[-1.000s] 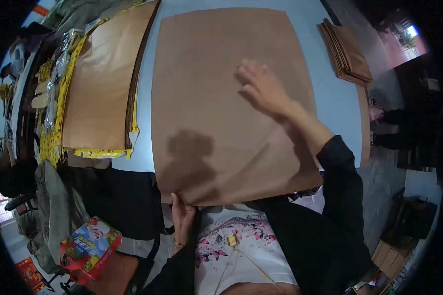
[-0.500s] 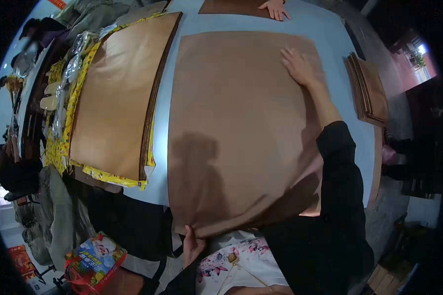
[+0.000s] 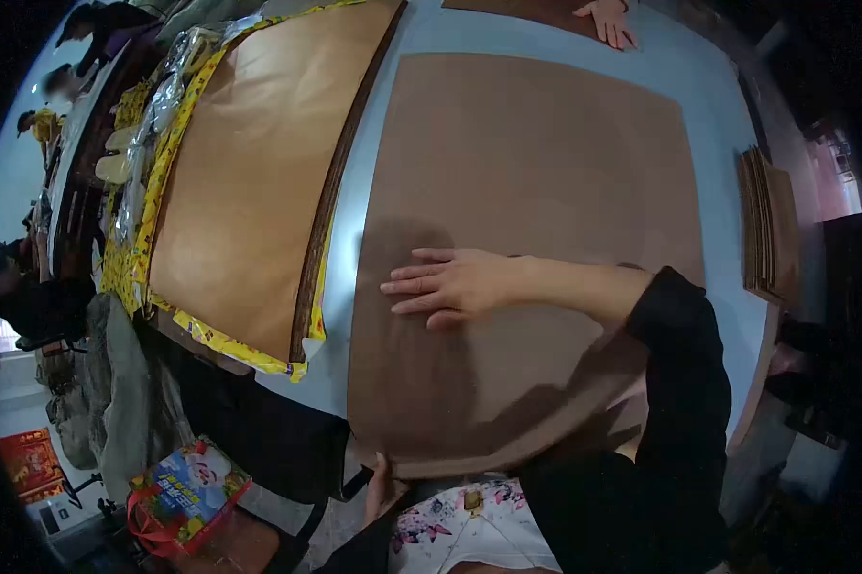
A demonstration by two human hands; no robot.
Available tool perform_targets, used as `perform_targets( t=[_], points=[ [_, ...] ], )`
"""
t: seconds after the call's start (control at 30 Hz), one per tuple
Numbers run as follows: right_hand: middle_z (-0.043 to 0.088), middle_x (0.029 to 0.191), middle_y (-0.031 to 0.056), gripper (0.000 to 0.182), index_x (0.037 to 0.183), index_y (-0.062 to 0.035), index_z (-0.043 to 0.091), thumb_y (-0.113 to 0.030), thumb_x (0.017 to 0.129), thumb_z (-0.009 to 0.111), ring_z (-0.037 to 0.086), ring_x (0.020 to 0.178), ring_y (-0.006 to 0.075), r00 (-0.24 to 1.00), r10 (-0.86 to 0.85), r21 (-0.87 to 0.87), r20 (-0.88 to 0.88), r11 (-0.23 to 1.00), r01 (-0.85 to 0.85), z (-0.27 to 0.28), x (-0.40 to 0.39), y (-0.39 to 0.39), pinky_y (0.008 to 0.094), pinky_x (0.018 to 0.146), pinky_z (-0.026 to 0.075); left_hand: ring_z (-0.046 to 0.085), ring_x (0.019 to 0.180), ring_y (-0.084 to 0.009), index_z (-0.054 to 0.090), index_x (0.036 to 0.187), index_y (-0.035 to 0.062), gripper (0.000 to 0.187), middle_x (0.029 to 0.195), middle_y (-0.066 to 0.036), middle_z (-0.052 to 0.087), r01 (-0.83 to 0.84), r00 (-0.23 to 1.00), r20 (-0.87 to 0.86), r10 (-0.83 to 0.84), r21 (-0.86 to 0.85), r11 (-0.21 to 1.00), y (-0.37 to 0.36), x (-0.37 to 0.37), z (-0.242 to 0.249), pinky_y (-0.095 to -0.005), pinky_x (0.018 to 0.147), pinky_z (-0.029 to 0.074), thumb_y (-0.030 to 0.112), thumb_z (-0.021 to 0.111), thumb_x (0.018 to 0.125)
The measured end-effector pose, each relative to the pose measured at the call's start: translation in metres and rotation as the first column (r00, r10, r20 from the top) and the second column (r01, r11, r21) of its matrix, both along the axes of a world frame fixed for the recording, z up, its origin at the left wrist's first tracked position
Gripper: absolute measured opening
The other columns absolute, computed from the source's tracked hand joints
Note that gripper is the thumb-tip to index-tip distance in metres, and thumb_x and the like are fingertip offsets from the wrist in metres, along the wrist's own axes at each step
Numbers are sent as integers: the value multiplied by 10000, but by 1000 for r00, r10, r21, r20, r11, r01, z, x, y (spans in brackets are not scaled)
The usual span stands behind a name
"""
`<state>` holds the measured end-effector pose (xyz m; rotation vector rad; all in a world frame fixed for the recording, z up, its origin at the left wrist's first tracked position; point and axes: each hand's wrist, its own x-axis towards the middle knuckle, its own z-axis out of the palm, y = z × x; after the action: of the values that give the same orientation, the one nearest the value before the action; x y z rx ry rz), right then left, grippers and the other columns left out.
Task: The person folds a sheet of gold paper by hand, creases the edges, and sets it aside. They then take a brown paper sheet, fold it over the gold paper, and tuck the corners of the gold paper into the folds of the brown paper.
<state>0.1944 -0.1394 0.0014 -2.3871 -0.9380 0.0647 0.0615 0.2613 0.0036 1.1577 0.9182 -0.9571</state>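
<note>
A large sheet of brown paper (image 3: 536, 172) covers the middle of the pale table, its near edge bending and lifting toward my body. My right hand (image 3: 445, 287) lies flat on the left part of the sheet, fingers stretched out and pointing left. At the near left corner my left hand (image 3: 381, 490) pinches the paper's edge, thumb showing and the other fingers hidden underneath. Shadows fall across the lower half of the sheet.
On the left, a thick stack of brown paper (image 3: 259, 172) rests on yellow wrapping (image 3: 249, 358). Folded brown sheets (image 3: 770, 230) sit at the right edge. Another person's hand (image 3: 611, 21) presses brown paper at the far side. A printed gift bag (image 3: 190, 497) stands at lower left.
My right hand has swept from the sheet's far right area toward me and left, staying spread. My left hand still holds the near corner. The view has shifted slightly.
</note>
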Motion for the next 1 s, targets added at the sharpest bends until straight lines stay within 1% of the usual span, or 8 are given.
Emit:
perform_targets(
  t=[0.07,0.2,0.4,0.6,0.7,0.8,0.9,1.0],
  points=[
    [266,1518,38,475,1410,-183,396,-407,993,351,232,1403,211,993,37,-92,114,995,-27,0,25,-8,473,1163,125,506,1149,-193,274,1394,95,670,1288,-111,450,78,996,52,-78,-2,997,4,2,-2,-323,839,517,489,521,912],
    [274,1516,7,491,1420,-214,371,-433,982,340,259,1389,204,863,-463,-217,202,838,500,-10,94,-112,454,1155,154,423,1238,-293,216,1428,86,713,1388,-150,335,27,1000,-8,-27,3,1000,-13,5,14,-466,980,418,512,481,922],
    [246,1523,73,525,1442,-133,316,-399,989,306,235,1399,246,265,-906,-261,332,182,948,-24,120,-225,456,1151,153,346,1312,-342,120,1462,97,789,1450,-154,273,13,993,-116,-4,77,997,-51,18,54,-498,1028,368,542,470,911],
    [254,1516,89,521,1439,-131,325,-400,992,330,247,1395,245,762,-629,-167,155,743,648,-4,22,-78,449,1141,175,369,1300,-316,199,1453,100,712,1449,-157,300,14,998,-59,-11,60,998,-36,13,37,-490,1022,376,521,443,932],
    [247,1523,78,525,1448,-171,314,-428,990,310,231,1403,246,739,-636,-292,222,680,673,-10,-29,-95,454,1148,155,458,1196,-268,337,1405,102,594,1349,-118,425,-37,999,15,40,-202,979,-1,6,2,-436,960,436,437,496,940],
    [303,1496,65,470,1401,-158,387,-371,982,384,272,1380,256,374,-816,-271,440,276,922,-15,-81,-175,461,1117,224,516,1106,-239,405,1358,101,537,1259,-97,494,51,998,50,-44,-149,988,3,15,9,-374,856,503,400,537,932],
    [315,1487,76,478,1385,-139,402,-373,968,403,287,1371,257,131,-877,-249,462,14,968,0,-137,-222,458,1116,227,520,1097,-239,444,1323,89,487,1237,-98,511,-169,984,-35,176,-509,844,28,18,-23,-371,846,507,333,576,923],
    [327,1479,87,487,1369,-120,417,-374,955,422,301,1363,258,180,-867,-220,464,84,972,16,-161,-163,455,1115,230,467,1184,-271,469,1302,79,464,1284,-113,484,-292,956,-200,213,-658,694,48,31,-35,-439,973,434,296,598,913]
  ],
)
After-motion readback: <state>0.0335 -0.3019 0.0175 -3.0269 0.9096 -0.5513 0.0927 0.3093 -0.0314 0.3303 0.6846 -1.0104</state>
